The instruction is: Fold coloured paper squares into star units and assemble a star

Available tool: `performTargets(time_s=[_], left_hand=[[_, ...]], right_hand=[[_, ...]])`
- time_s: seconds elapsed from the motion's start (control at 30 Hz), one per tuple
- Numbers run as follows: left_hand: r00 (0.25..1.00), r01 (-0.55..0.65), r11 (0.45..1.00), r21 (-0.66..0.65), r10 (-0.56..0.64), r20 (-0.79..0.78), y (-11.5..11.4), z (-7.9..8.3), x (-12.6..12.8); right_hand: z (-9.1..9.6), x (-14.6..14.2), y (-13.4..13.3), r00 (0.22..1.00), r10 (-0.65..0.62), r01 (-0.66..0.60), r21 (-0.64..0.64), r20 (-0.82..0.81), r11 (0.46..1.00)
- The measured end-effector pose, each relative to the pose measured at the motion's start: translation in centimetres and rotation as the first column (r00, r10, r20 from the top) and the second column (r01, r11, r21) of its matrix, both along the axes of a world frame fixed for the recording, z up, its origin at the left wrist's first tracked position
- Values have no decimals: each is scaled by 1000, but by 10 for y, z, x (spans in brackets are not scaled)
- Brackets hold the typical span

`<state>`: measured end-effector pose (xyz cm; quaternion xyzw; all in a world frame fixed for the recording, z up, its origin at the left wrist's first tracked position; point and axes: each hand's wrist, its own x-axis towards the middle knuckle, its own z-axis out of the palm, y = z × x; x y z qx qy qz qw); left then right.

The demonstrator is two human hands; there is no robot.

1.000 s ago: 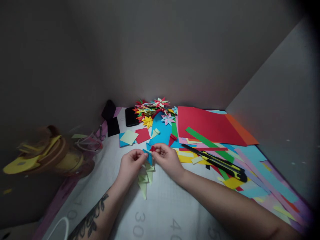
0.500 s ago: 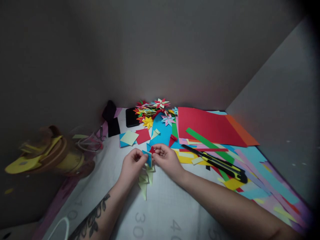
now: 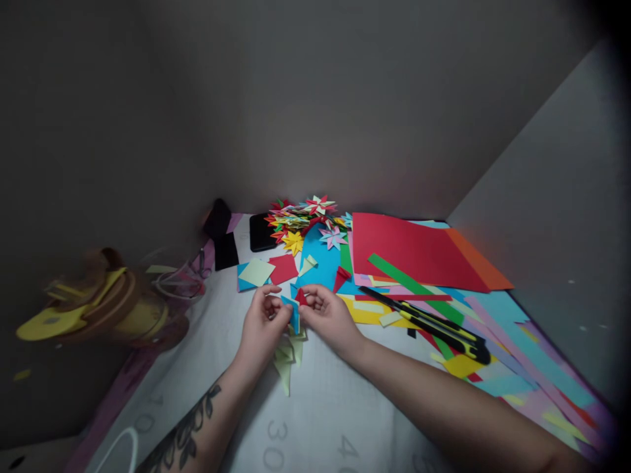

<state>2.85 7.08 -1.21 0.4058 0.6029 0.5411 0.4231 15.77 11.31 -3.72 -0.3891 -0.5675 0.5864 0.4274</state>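
Observation:
In the middle of the head view, a small blue folded paper (image 3: 292, 315) is held up between my two hands. My left hand (image 3: 263, 328) has its thumb against the blue face, with the forefinger raised off it. My right hand (image 3: 331, 320) pinches the other side, where a red folded paper (image 3: 300, 297) shows at the fingertips. Whether the red and blue parts are joined, I cannot tell. Below the hands lie pale green folded pieces (image 3: 284, 364). Just beyond are another red folded piece (image 3: 340, 278) and a pale green one (image 3: 308, 264).
Square sheets (image 3: 257, 272), a black phone (image 3: 263, 232) and folded paper stars (image 3: 294, 243) are at the back. Red sheets (image 3: 414, 253), a utility knife (image 3: 434, 328) and paper strips (image 3: 522, 341) cover the right. A brown and yellow container (image 3: 133, 309) is at left.
My left forefinger has lifted away from the blue paper and straightened somewhat. The blue paper looks turned more edge-on. My right hand has hardly moved.

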Motion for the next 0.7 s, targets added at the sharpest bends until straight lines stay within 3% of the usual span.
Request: performTargets(time_s=[0.33,0.5,0.7], left_hand=[[971,39,997,61,-23,-239,-4,-1,-3],[890,147,981,124,-76,-449,-4,1,-7],[855,167,975,144,-71,-514,-3,-1,-11]], right_hand=[[5,2,3,999,-16,14,48,52,999],[6,3,4,999,-20,18,61,41,998],[2,2,3,999,16,-16,-19,-32,1000]])
